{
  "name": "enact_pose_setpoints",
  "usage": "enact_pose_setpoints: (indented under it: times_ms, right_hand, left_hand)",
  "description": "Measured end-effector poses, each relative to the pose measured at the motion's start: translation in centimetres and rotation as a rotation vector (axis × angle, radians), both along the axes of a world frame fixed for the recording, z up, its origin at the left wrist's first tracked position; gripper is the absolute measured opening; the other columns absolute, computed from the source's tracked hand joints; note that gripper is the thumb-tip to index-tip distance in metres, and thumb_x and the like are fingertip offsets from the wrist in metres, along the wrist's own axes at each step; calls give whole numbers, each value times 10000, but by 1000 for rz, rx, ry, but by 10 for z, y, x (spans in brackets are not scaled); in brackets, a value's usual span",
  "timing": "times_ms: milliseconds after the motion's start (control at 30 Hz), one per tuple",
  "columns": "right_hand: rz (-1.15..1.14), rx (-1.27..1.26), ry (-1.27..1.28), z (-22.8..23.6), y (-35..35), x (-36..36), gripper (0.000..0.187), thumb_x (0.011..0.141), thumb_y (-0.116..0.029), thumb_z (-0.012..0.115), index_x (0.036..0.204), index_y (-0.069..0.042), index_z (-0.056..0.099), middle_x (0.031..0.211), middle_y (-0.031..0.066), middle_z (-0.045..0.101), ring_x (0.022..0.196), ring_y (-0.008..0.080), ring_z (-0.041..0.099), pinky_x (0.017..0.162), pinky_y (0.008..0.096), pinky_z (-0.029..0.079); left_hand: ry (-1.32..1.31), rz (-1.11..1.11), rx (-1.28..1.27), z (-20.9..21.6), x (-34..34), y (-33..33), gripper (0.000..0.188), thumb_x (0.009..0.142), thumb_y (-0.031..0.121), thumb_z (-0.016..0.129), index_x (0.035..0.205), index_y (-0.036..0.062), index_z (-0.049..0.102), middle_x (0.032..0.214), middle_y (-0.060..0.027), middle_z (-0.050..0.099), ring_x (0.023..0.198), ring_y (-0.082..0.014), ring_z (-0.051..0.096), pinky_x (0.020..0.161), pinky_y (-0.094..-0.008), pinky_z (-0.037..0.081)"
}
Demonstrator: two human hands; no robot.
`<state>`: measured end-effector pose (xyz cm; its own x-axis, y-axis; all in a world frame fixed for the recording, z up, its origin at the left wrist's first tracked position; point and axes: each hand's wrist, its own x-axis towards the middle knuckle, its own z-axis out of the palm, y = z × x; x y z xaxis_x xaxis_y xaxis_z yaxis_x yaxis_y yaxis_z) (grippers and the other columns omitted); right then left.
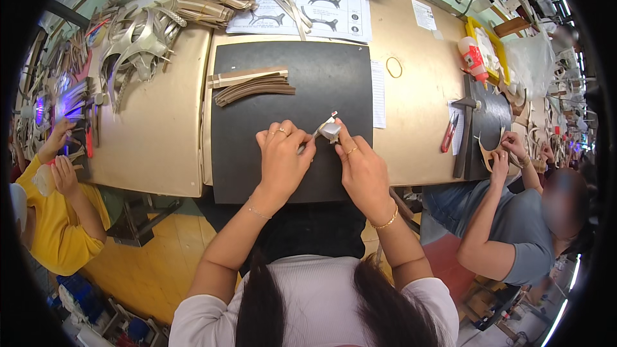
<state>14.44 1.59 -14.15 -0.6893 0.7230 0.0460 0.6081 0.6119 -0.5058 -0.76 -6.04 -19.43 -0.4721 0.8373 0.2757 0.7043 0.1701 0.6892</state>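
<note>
Over the black mat [238, 154], my left hand [283, 157] and my right hand [363, 170] meet with fingers pinched. Between them is a small light grey curved strip piece [330, 131], its far end pointing up and away. My left fingers grip its near left part, and my right fingertips press its right side. Its exact kind is hard to make out, partly covered by fingers. Beyond my left hand, a bundle of brown and cream strips [257, 88] lies on the mat.
Printed sheets [347, 13] lie at the back, with strip bundles [199, 9] and grey cut pieces [141, 42] to their left. Rightward are a rubber band [394, 67], a red-labelled bottle [473, 58], a hammer [467, 103] and red-handled snips [449, 133]. Co-workers [61, 218] [495, 231] sit on both sides.
</note>
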Motion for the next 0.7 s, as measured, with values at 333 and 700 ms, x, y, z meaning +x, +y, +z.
enact_pose_setpoints:
  times_ms: [333,700]
  right_hand:
    - [-9,116,-1,-4,-8,-4,471,996,-133,652,1459,-92,579,866,75,626,683,257,642,598,381,520]
    - [-56,81,-59,-3,-11,-6,454,998,-146,650,1447,-104,597,853,85,605,682,260,644,613,385,529]
  left_hand:
    - [40,62,-50,1,8,2,102,792,122,791,769,107,693,839,-10,581,881,-227,548,828,-396,346]
    - [28,39,2,0,2,1,65,809,128,797,817,94,742,801,-9,597,830,-215,563,829,-399,342]
